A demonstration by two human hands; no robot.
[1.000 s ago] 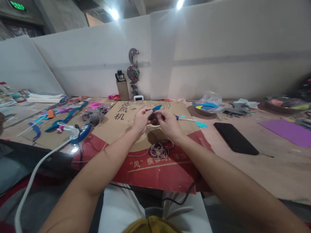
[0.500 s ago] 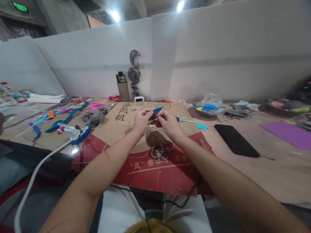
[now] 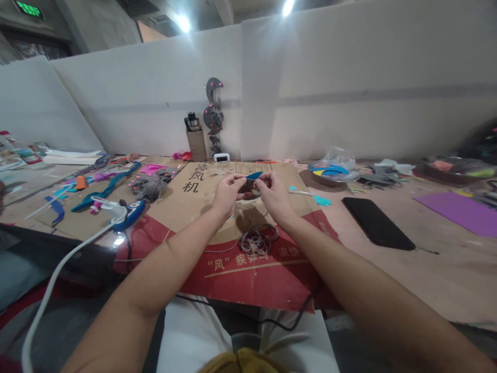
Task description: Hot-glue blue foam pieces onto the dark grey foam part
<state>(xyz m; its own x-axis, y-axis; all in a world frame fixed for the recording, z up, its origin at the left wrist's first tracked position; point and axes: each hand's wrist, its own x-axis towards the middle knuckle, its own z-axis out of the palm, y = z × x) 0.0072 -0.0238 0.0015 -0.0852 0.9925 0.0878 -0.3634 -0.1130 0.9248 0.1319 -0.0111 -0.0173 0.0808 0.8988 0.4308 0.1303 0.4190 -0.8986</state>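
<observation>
Blue piece [image 3: 253, 176] pinched btwn left hand [image 3: 226, 193] & right hand [image 3: 275, 195], both gripping it, above cardboard [image 3: 176, 204]

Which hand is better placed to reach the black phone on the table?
Probably the right hand: the black phone lies on its side, and the left hand is farther away. Both now pinch the small blue piece.

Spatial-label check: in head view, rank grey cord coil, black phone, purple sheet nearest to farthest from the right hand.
1. Grey cord coil, just below the right hand holding the blue piece.
2. Black phone, to its right.
3. Purple sheet, far right.
</observation>
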